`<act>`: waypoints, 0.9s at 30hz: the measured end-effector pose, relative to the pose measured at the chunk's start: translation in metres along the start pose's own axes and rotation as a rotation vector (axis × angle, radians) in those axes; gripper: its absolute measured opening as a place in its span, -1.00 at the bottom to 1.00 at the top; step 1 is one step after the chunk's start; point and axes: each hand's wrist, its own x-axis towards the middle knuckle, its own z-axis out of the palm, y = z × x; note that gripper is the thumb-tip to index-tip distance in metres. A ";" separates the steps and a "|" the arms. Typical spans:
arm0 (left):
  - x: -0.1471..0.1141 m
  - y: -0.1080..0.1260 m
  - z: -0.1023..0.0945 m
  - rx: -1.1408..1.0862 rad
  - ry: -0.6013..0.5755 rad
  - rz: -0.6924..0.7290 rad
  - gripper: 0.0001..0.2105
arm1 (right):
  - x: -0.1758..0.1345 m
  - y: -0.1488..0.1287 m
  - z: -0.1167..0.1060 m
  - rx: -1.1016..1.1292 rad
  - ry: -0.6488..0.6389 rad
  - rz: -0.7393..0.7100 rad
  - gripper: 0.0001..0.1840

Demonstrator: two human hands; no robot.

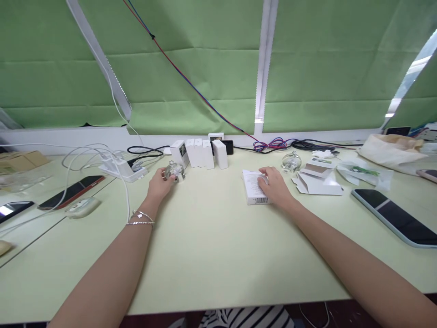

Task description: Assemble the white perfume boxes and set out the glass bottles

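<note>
My left hand curls its fingers and thumb around a small clear, shiny round object on the table; its exact kind is not plain. My right hand grips the right edge of a flat white box, with the thumb on its printed top. A barcode shows on the box's front side. The box lies on the table. A second clear round object stands behind my right hand. Beside it lies an opened white carton with its flaps out.
Several white boxes stand upright at the back. A power strip with cables is at the left, near a mouse and a dark phone. Right are another phone, a plastic bag and a cloth bag.
</note>
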 end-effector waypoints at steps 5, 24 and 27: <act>-0.018 0.024 0.013 -0.042 -0.297 0.232 -0.58 | -0.001 -0.010 -0.005 -0.029 0.007 -0.050 -0.71; -0.091 0.098 0.027 -0.140 -0.791 0.572 -0.60 | -0.020 -0.049 -0.013 -0.330 -0.555 -0.579 -0.79; -0.091 0.097 0.027 -0.135 -0.796 0.581 -0.61 | -0.017 -0.046 -0.020 -0.292 -0.604 -0.595 -0.73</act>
